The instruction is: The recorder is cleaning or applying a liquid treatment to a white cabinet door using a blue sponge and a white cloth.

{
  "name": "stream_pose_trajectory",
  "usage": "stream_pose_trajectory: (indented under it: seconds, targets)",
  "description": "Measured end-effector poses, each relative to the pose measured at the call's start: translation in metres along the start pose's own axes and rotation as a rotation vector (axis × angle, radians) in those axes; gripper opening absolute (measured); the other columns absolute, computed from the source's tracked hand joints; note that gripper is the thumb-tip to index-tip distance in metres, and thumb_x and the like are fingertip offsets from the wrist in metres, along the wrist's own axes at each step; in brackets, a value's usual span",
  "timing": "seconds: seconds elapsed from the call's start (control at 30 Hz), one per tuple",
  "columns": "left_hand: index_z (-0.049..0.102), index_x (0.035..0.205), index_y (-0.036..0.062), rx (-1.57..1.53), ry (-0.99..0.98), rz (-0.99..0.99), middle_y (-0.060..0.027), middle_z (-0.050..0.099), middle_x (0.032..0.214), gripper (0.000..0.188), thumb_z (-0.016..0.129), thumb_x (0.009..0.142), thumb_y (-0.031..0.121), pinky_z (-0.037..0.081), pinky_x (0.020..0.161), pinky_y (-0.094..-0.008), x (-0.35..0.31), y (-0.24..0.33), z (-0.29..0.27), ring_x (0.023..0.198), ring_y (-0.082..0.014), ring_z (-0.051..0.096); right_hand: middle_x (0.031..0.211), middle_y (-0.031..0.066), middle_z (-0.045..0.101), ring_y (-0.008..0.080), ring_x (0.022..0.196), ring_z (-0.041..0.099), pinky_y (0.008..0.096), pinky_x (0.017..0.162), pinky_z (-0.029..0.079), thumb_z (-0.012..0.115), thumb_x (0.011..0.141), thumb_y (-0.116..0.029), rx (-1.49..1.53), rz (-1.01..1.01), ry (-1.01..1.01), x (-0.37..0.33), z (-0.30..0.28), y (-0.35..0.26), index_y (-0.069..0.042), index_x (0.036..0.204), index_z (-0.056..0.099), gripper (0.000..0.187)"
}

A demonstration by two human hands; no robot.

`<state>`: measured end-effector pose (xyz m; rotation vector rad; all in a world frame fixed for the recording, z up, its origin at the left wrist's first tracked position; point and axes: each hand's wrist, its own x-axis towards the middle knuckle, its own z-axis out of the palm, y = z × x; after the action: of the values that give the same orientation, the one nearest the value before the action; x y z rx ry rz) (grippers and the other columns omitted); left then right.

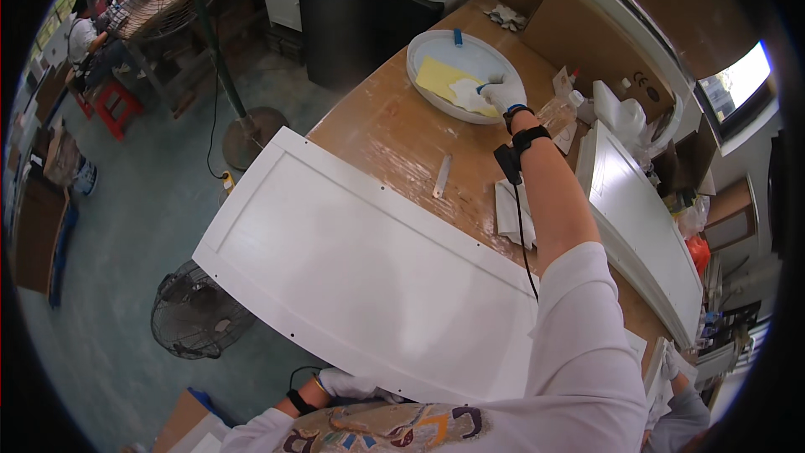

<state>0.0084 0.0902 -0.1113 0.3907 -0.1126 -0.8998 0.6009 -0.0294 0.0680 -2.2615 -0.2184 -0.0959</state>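
Observation:
A large white panel (369,252) with a raised border lies across the near part of the wooden table (360,117) and juts out past its left edge. My right hand (503,94), in a white glove, reaches over a round white tray (417,84). Its bent fingers are closed on a white crumpled cloth (466,94), which lies on a yellow sheet (434,74) in the tray. Near the panel's front edge is my left hand (352,384), also gloved; its fingers are mostly hidden, so their grip does not show.
Between panel and tray lies a flat metal ruler-like strip (441,176). A small blue piece (458,38) rests on the tray's far side. Another white panel (641,222) and a clear bottle (563,107) are at right. On the floor at left stands a fan (201,310). A co-worker's gloved hand (672,362) shows lower right.

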Motion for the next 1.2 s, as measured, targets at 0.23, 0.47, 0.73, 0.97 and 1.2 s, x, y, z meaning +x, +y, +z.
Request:
stream_pose_trajectory:
  seconds: [0.23,0.47,0.73,0.97,1.2]
  targets:
    - [0.038,0.133,0.0033,-0.078,0.03,0.1,-0.0189,0.049,0.126,0.056,0.056,0.089,0.033,0.047,0.089,-0.0415,-0.005,0.013,0.021,0.111,-0.0303,0.052,0.096,0.0163,0.067,0.029,0.09,0.063,0.0326,0.082,0.048,0.069,0.068,-0.017,-0.265,-0.058,-0.004,-0.006,0.025,-0.02,-0.008,0.1,0.068,0.033]
    - [0.044,0.128,0.0005,0.443,0.355,0.064,-0.0173,0.054,0.121,0.065,0.072,0.076,0.028,0.047,0.089,-0.0415,-0.007,0.028,0.029,0.11,-0.0304,0.053,0.095,0.0176,0.066,0.0301,0.091,0.063,0.0332,0.082,0.048,0.069,0.067,-0.02,-0.413,-0.08,0.082,-0.005,0.033,-0.025,-0.006,0.097,0.069,0.033]
    - [0.057,0.115,0.0024,0.529,0.294,0.151,-0.0114,0.06,0.114,0.045,0.064,0.074,0.017,0.046,0.088,-0.0346,-0.01,0.028,0.024,0.102,-0.0223,0.057,0.098,0.02,0.065,0.0335,0.095,0.061,0.0366,0.083,0.048,0.064,0.071,-0.016,-0.377,-0.093,0.022,-0.009,0.031,-0.036,-0.005,0.097,0.067,0.029]
    - [0.059,0.112,0.0034,0.776,0.396,0.222,-0.0105,0.062,0.111,0.042,0.062,0.072,0.016,0.045,0.088,-0.0344,-0.013,0.025,0.023,0.101,-0.0239,0.058,0.097,0.0183,0.065,0.0318,0.092,0.062,0.0369,0.081,0.048,0.064,0.072,-0.018,-0.561,-0.151,-0.082,-0.01,0.03,-0.047,-0.007,0.097,0.068,0.028]
    - [0.057,0.115,0.0005,0.798,0.33,0.284,-0.0125,0.061,0.112,0.04,0.057,0.081,0.022,0.046,0.087,-0.0331,-0.009,0.021,0.019,0.1,-0.0216,0.056,0.081,0.0132,0.067,0.0232,0.074,0.063,0.031,0.066,0.049,0.066,0.072,-0.02,-0.259,-0.008,-0.098,0.032,0.035,-0.002,-0.004,0.09,0.07,0.025]
